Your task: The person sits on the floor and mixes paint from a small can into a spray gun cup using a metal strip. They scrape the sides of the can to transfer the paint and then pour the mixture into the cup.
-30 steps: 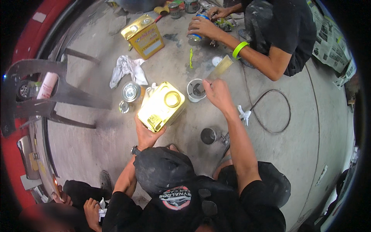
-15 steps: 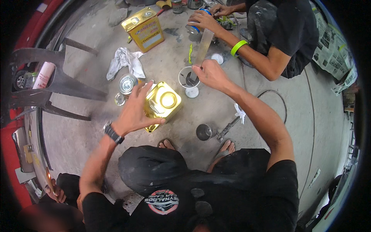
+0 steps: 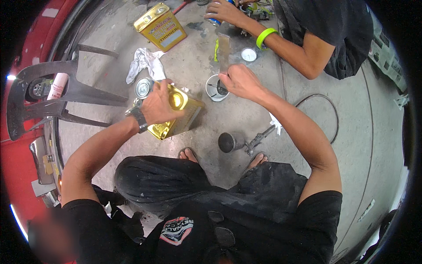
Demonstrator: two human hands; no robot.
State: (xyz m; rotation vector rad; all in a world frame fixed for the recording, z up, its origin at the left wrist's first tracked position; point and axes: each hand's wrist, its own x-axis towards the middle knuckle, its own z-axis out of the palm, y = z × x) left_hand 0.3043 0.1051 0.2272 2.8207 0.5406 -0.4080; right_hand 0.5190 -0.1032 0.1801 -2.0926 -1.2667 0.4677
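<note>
My left hand (image 3: 159, 105) is curled over the top of a square gold tin (image 3: 187, 116), thumb and fingers on opposite sides. The tin leans, its top toward the left and its labelled side showing on the right. A flat, translucent stirring strip (image 3: 224, 53) is pinched in my right hand (image 3: 242, 82). That hand is at the rim of a clear-white cup (image 3: 212, 89) with dark streaks inside; the strip's lower end is hidden by my fingers. Close to my left fingers stands a round silver can (image 3: 143, 88).
Beyond are another gold tin (image 3: 162, 28), a white rag (image 3: 147, 64) and a white lid (image 3: 249, 54). A spray gun with a dark cup (image 3: 228, 143) lies before my feet. A chair (image 3: 66, 94) stands left. At upper right a co-worker's hand (image 3: 226, 12) holds a blue can.
The gold tin has gone from upright to leaning, with my left hand shifting left over it. The strip in my right hand has swung more upright.
</note>
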